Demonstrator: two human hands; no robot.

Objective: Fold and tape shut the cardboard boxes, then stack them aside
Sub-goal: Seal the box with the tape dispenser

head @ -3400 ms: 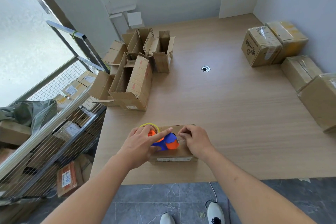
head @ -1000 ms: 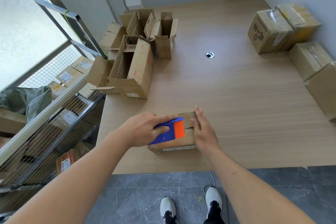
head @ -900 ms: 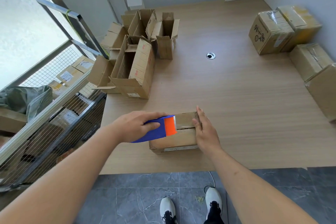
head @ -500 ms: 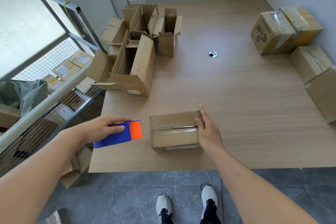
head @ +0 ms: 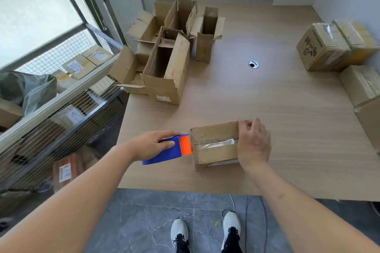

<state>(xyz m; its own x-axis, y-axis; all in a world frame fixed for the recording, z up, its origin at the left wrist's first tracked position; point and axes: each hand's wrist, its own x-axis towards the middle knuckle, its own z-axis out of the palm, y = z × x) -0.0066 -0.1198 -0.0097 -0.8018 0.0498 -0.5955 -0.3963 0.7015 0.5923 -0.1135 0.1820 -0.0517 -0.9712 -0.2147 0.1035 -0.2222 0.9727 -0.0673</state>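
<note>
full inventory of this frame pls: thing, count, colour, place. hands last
small box: 1, brown, near table edge, clear tape strip along its top
tape dispenser: 1, blue and orange, at the small box's left end
open boxes: a cluster, count unclear, brown, far left of table
sealed boxes: at least four, brown, along the right edge by the wall
table: 1, light wood, with a round grommet hole
wire cage: 1, grey metal, left of table, holds parcels
shoes: 2, white and black, on grey floor
left hand: grips the tape dispenser
right hand: fingers curled over the small box's right end
</note>
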